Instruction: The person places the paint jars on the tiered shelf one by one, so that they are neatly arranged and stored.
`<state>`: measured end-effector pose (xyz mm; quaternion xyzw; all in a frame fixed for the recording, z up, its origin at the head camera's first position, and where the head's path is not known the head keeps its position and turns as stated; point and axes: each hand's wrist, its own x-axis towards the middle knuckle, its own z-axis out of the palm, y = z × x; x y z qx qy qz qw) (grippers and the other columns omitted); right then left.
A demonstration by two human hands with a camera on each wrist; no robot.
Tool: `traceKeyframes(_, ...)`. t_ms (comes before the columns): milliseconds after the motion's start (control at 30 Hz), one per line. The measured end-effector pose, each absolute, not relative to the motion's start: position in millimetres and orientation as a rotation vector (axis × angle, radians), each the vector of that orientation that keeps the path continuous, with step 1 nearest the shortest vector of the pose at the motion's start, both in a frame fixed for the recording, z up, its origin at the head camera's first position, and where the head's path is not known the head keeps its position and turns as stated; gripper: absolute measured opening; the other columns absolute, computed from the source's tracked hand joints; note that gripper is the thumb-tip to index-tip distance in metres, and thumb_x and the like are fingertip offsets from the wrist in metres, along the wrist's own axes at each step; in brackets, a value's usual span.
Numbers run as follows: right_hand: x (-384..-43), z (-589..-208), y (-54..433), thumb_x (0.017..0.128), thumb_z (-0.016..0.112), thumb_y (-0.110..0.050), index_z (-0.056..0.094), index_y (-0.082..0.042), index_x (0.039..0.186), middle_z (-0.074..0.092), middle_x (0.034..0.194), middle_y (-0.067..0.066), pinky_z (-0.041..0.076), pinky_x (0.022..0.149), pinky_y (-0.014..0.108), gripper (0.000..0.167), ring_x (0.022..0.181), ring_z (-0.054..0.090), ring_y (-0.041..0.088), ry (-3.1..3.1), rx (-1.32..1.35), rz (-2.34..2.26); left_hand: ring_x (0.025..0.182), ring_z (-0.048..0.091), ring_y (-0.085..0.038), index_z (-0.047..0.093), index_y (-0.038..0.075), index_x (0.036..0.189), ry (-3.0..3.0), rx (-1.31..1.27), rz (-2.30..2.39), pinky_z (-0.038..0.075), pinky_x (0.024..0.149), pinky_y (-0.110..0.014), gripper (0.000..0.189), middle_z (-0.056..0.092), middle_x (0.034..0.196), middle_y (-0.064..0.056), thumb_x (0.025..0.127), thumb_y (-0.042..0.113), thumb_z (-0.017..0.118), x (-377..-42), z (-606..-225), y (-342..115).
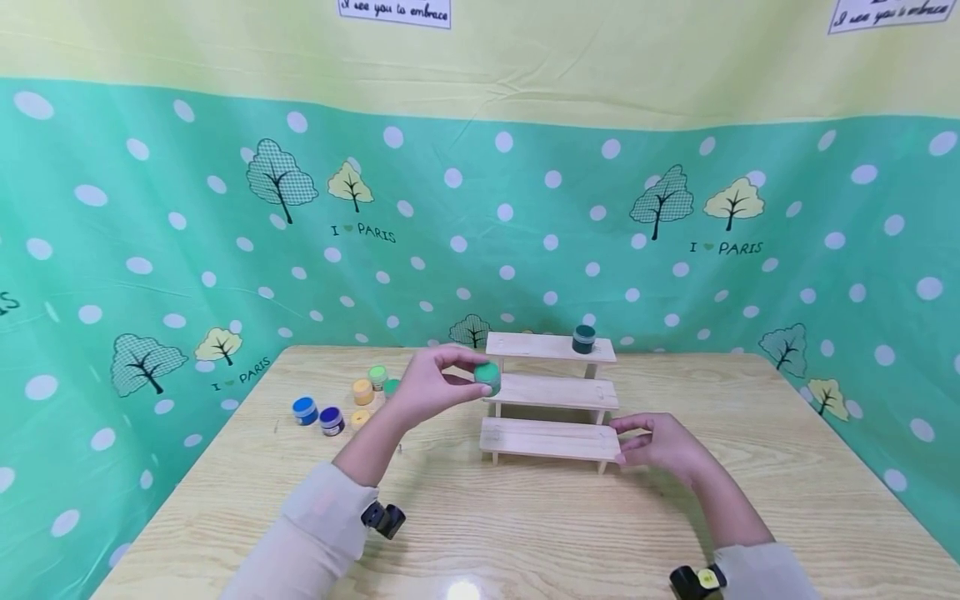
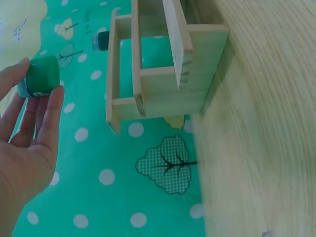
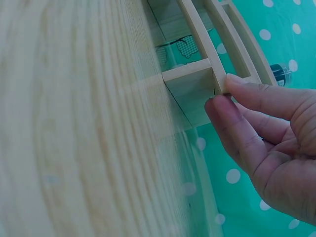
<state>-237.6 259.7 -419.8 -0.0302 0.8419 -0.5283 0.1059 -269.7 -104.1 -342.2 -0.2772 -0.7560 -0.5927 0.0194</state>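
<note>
My left hand (image 1: 435, 387) pinches a small green paint jar (image 1: 487, 377) between thumb and fingers, in the air by the left end of a three-tier wooden stand (image 1: 551, 438). In the left wrist view the jar (image 2: 42, 75) is tilted on its side in that camera's picture, apart from the stand. At the stand's right end, my right hand (image 1: 663, 446) grips the lowest step. The right wrist view shows thumb and fingers (image 3: 242, 128) pinching the corner of that board. A dark green paint jar (image 1: 583, 339) stands on the top step, toward its right end.
Several paint jars stand on the table at the left, among them a blue jar (image 1: 305, 410), a purple jar (image 1: 332, 421) and a light green jar (image 1: 378, 377). Behind the wooden table (image 1: 525, 533) hangs a dotted green curtain (image 1: 420, 292).
</note>
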Motion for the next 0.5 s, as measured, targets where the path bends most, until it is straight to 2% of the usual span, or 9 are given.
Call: traceKeyframes(500, -238, -419, 260, 0.073, 0.081, 0.006, 0.059, 0.007, 0.126, 0.067, 0.109, 0.019, 0.058, 0.077, 0.038, 0.057, 0.091, 0.068, 0.028, 2.471, -0.093, -1.555, 0.097, 0.065, -0.028, 0.072, 0.004, 0.110, -2.369, -0.850, -1.852, 0.058, 0.079, -0.032, 0.035, 0.068, 0.105, -0.007, 0.076, 0.007, 0.084, -282, -332, -82)
